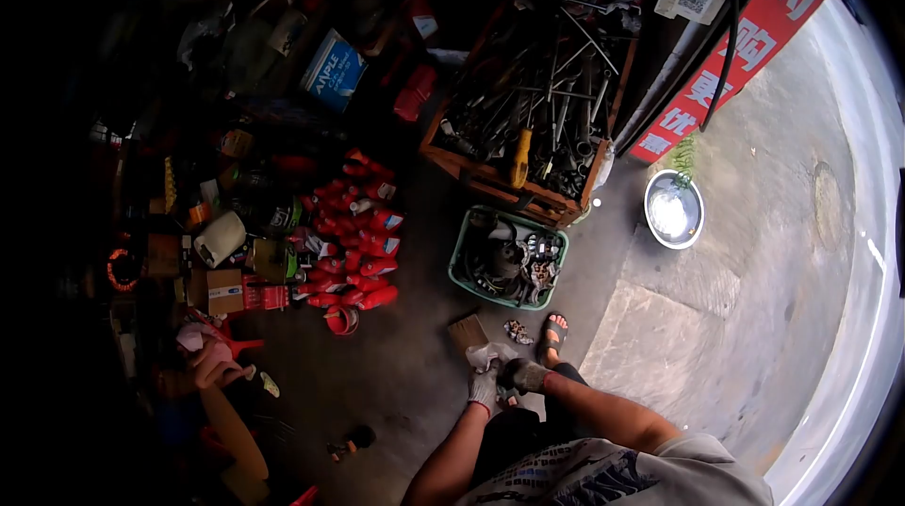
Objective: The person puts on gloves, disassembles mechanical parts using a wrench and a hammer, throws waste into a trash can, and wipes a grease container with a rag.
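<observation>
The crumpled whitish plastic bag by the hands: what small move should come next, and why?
Probably gently spreading the crumpled whitish plastic bag with the dark-gloved right hand. The pale-gloved left hand is at the bag, the right is close by, and the plastic looks too bunched to show whether anything is inside.
</observation>
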The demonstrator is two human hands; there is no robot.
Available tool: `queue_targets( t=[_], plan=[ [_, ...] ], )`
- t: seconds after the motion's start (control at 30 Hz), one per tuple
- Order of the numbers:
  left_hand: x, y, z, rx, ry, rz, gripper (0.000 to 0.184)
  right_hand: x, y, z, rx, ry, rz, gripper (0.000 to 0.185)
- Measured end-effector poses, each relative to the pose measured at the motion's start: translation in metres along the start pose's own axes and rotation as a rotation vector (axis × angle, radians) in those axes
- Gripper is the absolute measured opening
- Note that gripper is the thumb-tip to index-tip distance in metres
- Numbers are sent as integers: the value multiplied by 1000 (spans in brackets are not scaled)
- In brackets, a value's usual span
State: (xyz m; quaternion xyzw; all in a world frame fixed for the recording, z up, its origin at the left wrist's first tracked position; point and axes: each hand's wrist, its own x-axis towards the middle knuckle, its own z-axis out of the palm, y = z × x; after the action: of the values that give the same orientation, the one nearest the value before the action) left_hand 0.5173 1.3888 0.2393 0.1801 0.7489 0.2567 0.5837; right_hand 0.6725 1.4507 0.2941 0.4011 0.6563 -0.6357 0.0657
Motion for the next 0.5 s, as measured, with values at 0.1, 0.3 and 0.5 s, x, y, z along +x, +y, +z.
queue_targets(
  t=[0.1, 0.3, 0.5],
  plan=[
    [-11, -3, -3, -102, 79, 198, 35, 49, 74, 51, -166, -10, -591, 23],
    [-25, -38, -20, -281, 168, -27, 26, 73, 113, 79, 371, -228, -223, 27],
    [-63, -112, -100, 136, 597, 89, 24, 62, 192, 54, -460, 31, -721, 32]
  ],
)
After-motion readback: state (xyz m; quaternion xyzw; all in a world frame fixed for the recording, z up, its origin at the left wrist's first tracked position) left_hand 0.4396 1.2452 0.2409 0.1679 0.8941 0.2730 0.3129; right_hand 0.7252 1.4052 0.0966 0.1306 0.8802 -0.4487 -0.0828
